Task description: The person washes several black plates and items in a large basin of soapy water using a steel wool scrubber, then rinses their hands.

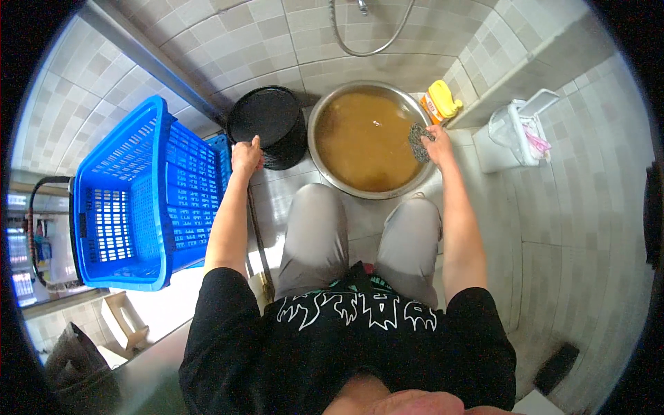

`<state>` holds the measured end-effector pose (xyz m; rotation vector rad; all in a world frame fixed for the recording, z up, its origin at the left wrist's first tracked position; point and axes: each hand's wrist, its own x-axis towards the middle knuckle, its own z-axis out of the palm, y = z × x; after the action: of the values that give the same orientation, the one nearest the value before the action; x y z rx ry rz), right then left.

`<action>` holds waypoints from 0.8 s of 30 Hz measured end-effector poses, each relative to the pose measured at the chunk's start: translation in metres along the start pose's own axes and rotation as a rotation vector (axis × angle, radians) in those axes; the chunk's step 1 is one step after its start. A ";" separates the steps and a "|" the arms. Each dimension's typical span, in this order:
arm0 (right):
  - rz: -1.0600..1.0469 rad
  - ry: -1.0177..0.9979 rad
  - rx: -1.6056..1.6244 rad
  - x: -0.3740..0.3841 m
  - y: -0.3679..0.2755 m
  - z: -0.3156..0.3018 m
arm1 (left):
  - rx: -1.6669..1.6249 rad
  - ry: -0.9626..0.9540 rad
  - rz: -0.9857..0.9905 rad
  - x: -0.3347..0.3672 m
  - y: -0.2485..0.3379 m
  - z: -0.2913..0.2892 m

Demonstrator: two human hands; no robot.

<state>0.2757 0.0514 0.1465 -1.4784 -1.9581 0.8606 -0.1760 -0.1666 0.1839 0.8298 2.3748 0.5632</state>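
My right hand [437, 146] grips a grey steel wool scrubber [420, 142] at the right rim of a wide metal basin [315, 160]. Cloudy brown water [366, 142] fills much of the basin. To its left stands a tall stack of round black pans [261, 117]. By the stack's near left side is my left hand [247, 156], thumb raised and apart from the curled fingers. Nothing shows in that hand, and whether it touches the stack I cannot tell.
A blue plastic basket [164, 207] stands at the left. Behind the basin's right rim is a yellow bottle [440, 102]. A lidded white bin [499, 142] stands further right. A shower hose [360, 54] hangs against the tiled wall.
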 end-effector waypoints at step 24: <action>-0.061 -0.866 -0.330 -0.091 0.037 0.145 | 0.472 -0.254 0.079 0.024 0.040 0.201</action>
<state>0.2148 -0.0539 0.0205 -1.3079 -2.8628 1.3523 -0.0497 -0.0815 0.0445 1.1250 2.2698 -0.0845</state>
